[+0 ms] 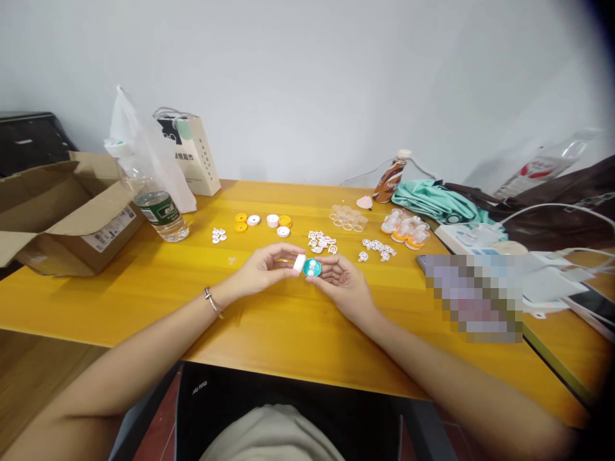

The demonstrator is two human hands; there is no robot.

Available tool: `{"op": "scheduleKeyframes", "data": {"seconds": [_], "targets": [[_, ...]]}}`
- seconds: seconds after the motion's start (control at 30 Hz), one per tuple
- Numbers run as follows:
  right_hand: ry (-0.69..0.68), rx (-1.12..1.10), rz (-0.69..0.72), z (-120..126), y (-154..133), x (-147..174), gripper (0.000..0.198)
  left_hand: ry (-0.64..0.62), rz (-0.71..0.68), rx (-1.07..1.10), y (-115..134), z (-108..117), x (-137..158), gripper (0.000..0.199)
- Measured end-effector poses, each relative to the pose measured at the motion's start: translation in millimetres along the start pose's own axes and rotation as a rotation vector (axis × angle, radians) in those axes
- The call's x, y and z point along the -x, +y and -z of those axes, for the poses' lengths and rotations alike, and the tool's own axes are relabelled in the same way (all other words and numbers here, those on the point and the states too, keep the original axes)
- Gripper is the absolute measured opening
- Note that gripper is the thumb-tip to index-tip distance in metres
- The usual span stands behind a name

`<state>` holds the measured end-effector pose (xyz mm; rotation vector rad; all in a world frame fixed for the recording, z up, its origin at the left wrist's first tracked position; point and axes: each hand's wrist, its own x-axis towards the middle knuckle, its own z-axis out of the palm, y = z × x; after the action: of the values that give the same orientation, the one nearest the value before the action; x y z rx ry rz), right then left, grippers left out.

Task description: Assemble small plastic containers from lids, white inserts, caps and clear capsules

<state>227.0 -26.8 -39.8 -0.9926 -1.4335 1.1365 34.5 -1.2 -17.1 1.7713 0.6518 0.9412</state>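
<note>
My left hand (276, 266) is closed on a white round cap (299, 264), held on edge between fingertips and thumb. Beside it, my right hand (343, 282) grips a teal round cup (312, 268) with small white parts inside, its open face toward me. Cap and cup are close together above the table; I cannot tell if they touch. Just behind lie white slotted pieces (321, 242), with more white pieces (378, 248) farther right. Yellow rings (241, 219) and white rings (283, 231) sit behind my left hand, near small white discs (218, 235).
Clear rings (348, 218) and orange-based clear parts (406, 228) lie at the back right, before a brown drink bottle (393, 177) and teal cloth (439, 202). A blurred flat object (473, 298) and power strip (461, 240) are right. A water bottle (163, 211) and open carton (72, 221) stand left.
</note>
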Motion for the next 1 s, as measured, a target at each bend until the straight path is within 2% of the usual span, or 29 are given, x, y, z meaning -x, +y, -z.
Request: {"op": "scheduleKeyframes", "data": {"seconds": [0.13, 0.3, 0.57, 0.77, 1.0], "targets": [[-0.013, 0.042, 0.018, -1, 3, 1, 0.031, 0.04, -0.1, -0.188, 2, -6, 2, 0.032], [-0.05, 0.035, 0.045, -2, 6, 3, 0.03, 0.052, -0.143, -0.364, 4, -14, 6, 0.031], [-0.086, 0.091, 0.057, 0, 9, 4, 0.031, 0.079, -0.124, -0.378, -1, -15, 9, 0.029], [-0.066, 0.204, 0.125, -1, 9, 6, 0.023, 0.081, -0.096, -0.383, -3, -16, 9, 0.027], [-0.096, 0.202, 0.143, -1, 10, 7, 0.023, 0.06, -0.092, -0.421, -3, -15, 12, 0.027]]}}
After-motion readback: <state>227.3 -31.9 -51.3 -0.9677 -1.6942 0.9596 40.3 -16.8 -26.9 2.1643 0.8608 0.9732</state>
